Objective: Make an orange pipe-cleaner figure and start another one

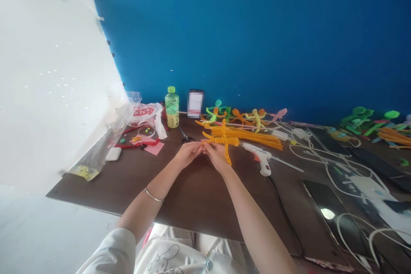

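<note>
An orange pipe-cleaner figure [226,141], with a coiled body and limbs sticking out, lies sideways between my hands above the dark table. My right hand [215,154] is closed around its left end, fingers pinched together. Close against it, my left hand [192,153] has its fingertips pinched at the same end of the figure. Just behind the figure is a bundle of orange pipe cleaners [257,136]. To its right a white hot glue gun [261,157] rests on the table, nozzle toward the figure.
A green-capped bottle [172,109] and a propped phone [195,103] stand at the back. Finished pipe-cleaner figures [257,119] line the wall. Scissors [185,136], a pink paper [154,149] and a white case [113,153] lie left. Cables and a tablet [334,212] occupy the right.
</note>
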A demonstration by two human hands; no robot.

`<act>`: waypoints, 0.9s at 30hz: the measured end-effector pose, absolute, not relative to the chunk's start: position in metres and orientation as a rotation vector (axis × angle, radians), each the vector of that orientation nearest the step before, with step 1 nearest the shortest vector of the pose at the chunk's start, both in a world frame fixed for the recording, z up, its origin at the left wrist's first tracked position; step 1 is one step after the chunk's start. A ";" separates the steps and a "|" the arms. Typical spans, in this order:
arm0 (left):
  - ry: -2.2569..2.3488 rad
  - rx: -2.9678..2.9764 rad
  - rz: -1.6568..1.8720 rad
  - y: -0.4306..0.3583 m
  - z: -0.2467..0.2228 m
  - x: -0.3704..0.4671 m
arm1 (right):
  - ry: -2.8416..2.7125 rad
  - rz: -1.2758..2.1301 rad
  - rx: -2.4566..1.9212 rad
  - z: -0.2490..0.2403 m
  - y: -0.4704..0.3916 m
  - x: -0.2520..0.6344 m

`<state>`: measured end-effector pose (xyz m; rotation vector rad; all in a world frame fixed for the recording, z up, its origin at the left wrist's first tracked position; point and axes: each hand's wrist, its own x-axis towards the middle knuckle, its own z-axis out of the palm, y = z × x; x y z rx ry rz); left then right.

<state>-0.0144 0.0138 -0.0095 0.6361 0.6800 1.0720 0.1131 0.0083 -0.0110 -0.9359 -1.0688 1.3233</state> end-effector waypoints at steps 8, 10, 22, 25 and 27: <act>0.650 0.616 1.047 0.012 -0.007 -0.014 | -1.060 1.355 -0.890 -0.012 0.008 0.116; 0.646 0.637 1.036 0.012 -0.006 -0.014 | -1.062 1.331 -0.916 -0.014 0.010 0.116; 0.643 0.709 1.092 0.010 -0.004 -0.014 | -1.100 1.327 -0.894 -0.015 0.010 0.118; 0.647 0.713 1.082 0.010 -0.004 -0.014 | -1.106 1.300 -0.907 -0.014 0.009 0.118; 0.663 0.725 1.090 0.010 -0.005 -0.014 | -1.104 1.293 -0.918 -0.014 0.009 0.117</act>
